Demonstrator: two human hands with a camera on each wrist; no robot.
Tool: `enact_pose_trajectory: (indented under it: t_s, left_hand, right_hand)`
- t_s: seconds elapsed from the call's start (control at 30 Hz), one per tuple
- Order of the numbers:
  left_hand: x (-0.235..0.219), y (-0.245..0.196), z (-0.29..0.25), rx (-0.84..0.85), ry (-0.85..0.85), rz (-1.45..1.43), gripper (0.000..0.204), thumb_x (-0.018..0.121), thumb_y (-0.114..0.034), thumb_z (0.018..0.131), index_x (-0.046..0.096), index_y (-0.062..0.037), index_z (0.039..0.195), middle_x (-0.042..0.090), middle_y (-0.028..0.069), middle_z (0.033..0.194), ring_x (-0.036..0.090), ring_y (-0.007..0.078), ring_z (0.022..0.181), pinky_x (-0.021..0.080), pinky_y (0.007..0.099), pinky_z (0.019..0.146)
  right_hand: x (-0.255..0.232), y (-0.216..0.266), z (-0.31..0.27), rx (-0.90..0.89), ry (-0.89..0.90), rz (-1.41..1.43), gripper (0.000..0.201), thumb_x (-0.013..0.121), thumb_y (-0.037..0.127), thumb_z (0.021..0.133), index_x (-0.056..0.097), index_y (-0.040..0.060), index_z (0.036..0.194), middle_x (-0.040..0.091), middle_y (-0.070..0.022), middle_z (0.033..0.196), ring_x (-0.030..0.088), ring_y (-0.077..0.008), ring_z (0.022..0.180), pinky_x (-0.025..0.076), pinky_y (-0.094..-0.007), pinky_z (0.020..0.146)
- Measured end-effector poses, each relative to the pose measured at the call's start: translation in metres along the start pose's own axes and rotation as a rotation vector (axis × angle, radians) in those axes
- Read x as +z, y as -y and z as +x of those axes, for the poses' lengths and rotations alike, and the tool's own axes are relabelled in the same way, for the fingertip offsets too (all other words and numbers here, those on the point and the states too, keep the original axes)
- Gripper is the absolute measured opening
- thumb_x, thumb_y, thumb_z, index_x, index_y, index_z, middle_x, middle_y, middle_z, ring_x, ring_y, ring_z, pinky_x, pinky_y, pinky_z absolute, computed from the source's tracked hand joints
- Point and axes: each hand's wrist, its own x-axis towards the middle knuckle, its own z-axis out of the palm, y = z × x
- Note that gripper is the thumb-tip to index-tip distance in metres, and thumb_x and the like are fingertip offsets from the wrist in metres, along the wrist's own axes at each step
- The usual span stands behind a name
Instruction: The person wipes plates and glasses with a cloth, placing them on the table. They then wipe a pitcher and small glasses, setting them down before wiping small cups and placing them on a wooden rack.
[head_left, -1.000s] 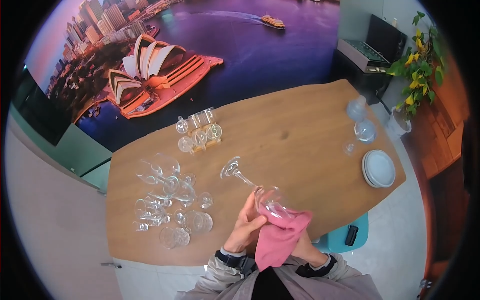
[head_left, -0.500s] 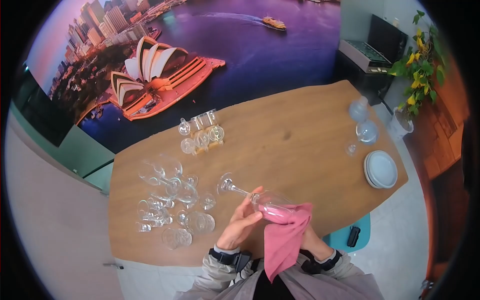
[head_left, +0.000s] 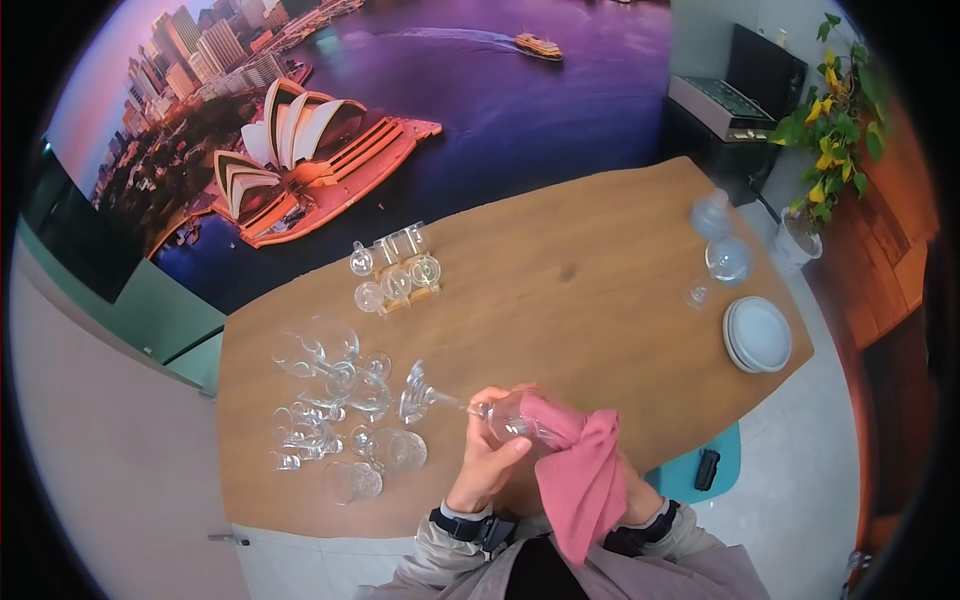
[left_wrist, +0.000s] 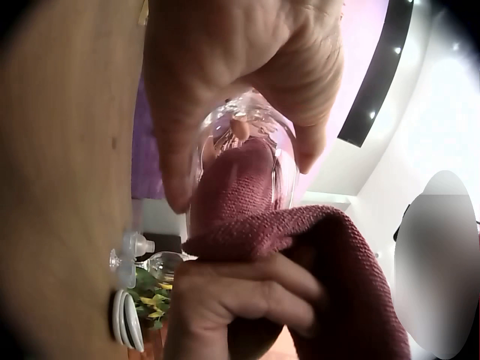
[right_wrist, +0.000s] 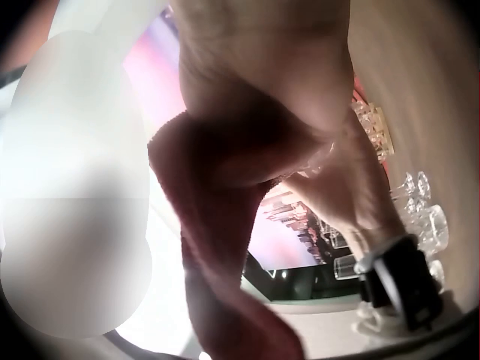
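Observation:
A stemmed glass (head_left: pixel 510 420) is tilted nearly sideways over the table, its foot (head_left: pixel 415 392) pointing left. The left hand (head_left: pixel 487 455) grips its bowl, thumb on the near side. A pink cloth (head_left: pixel 580 480) fills part of the bowl and hangs down from the rim. Behind the cloth, the right hand (head_left: pixel 636 495) is mostly hidden in the head view. In the left wrist view the right hand (left_wrist: pixel 240 296) has curled fingers gripping the cloth (left_wrist: pixel 240 187) at the mouth of the glass, and the left hand (left_wrist: pixel 247 60) spans the bowl.
Several glasses (head_left: pixel 345 385) stand on the wooden table (head_left: pixel 540 320) at the left. Small glass vessels on a rack (head_left: pixel 398 283) are farther back. Stacked white plates (head_left: pixel 758 335) and round glass vessels (head_left: pixel 728 260) sit at the right. A teal stool (head_left: pixel 690 475) is beside the table.
The glass has swung with its foot going left and down, and now lies flatter. The left hand has moved slightly left along with it. The cloth reaches deeper into the bowl.

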Motion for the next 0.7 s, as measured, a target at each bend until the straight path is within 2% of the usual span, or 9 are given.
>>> enact_pose_trajectory:
  t_s: [0.1,0.17,0.3,0.37,0.47,0.5,0.6,0.63,0.7]
  left_hand:
    - [0.006,-0.008,0.000,0.062,0.092,0.232,0.062,0.075,0.004,0.081,0.040,-0.0105,0.132,0.046,0.0172,0.140,0.046,0.0279,0.133,0.044,0.0424,0.106]
    - [0.011,-0.013,0.000,0.063,0.094,0.256,0.063,0.074,0.006,0.081,0.041,-0.0102,0.131,0.046,0.0176,0.140,0.046,0.0281,0.133,0.044,0.0420,0.106]
    - [0.007,-0.019,0.003,0.036,0.036,0.252,0.062,0.073,0.008,0.081,0.041,-0.0099,0.130,0.046,0.0188,0.140,0.050,0.0301,0.130,0.045,0.0424,0.106]
    - [0.004,-0.023,0.003,0.045,-0.008,0.240,0.059,0.072,0.004,0.083,0.040,-0.0086,0.131,0.046,0.0193,0.139,0.053,0.0330,0.126,0.046,0.0450,0.105]
    - [0.009,-0.039,0.010,0.242,-0.257,0.286,0.049,0.064,-0.029,0.094,0.040,-0.0047,0.130,0.053,0.0205,0.127,0.060,0.0392,0.116,0.053,0.0485,0.096]
    - [0.011,-0.045,0.008,0.243,-0.254,0.282,0.049,0.064,-0.029,0.094,0.040,-0.0047,0.130,0.053,0.0205,0.127,0.060,0.0392,0.116,0.053,0.0485,0.096]
    - [0.033,-0.054,0.003,-0.120,-0.380,-0.051,0.072,0.033,-0.066,0.096,0.053,-0.0001,0.118,0.063,0.0212,0.116,0.066,0.0365,0.098,0.057,0.0463,0.085]
    - [0.033,-0.051,0.002,-0.119,-0.376,-0.051,0.072,0.033,-0.066,0.096,0.053,-0.0001,0.118,0.063,0.0212,0.116,0.066,0.0365,0.098,0.057,0.0463,0.085]
    - [0.025,-0.038,-0.007,-0.417,-0.176,-0.422,0.077,0.032,-0.068,0.096,0.054,0.0020,0.119,0.063,0.0252,0.117,0.067,0.0388,0.091,0.057,0.0473,0.085]
  right_hand:
    - [-0.040,-0.023,0.033,0.147,0.256,0.157,0.042,0.056,0.023,0.101,0.046,0.0026,0.136,0.060,-0.0098,0.122,0.060,-0.0174,0.111,0.052,-0.0301,0.091]
    - [-0.043,-0.017,0.050,0.289,0.610,0.310,0.043,0.058,0.023,0.100,0.046,0.0024,0.136,0.061,-0.0132,0.123,0.061,-0.0197,0.111,0.052,-0.0306,0.092]
    - [-0.049,-0.022,0.037,-0.042,0.220,-0.131,0.048,0.062,0.018,0.095,0.045,0.0011,0.137,0.063,-0.0138,0.122,0.064,-0.0226,0.108,0.054,-0.0326,0.088]
    - [-0.055,-0.008,0.032,-0.572,0.284,-0.963,0.057,0.064,0.010,0.088,0.044,0.0030,0.140,0.059,-0.0160,0.131,0.065,-0.0285,0.109,0.054,-0.0346,0.087]
    - [-0.063,0.013,0.028,-0.402,0.112,-1.169,0.064,0.064,0.005,0.082,0.044,0.0073,0.143,0.052,-0.0177,0.141,0.060,-0.0359,0.115,0.052,-0.0383,0.092]
    - [-0.052,0.017,0.028,-0.404,0.110,-1.174,0.064,0.064,0.005,0.082,0.044,0.0073,0.143,0.052,-0.0177,0.141,0.060,-0.0359,0.115,0.052,-0.0383,0.092]
    - [-0.015,0.014,0.027,-0.472,0.118,-1.535,0.057,0.066,0.012,0.082,0.054,0.0114,0.137,0.052,-0.0168,0.141,0.063,-0.0419,0.104,0.054,-0.0438,0.087]
    - [-0.014,0.016,0.027,-0.475,0.115,-1.536,0.057,0.066,0.012,0.082,0.054,0.0114,0.137,0.052,-0.0168,0.141,0.063,-0.0419,0.104,0.054,-0.0438,0.087]
    - [-0.009,0.026,0.023,-0.490,0.082,-1.676,0.061,0.064,0.009,0.082,0.048,0.0077,0.141,0.049,-0.0177,0.143,0.066,-0.0385,0.098,0.055,-0.0458,0.081]
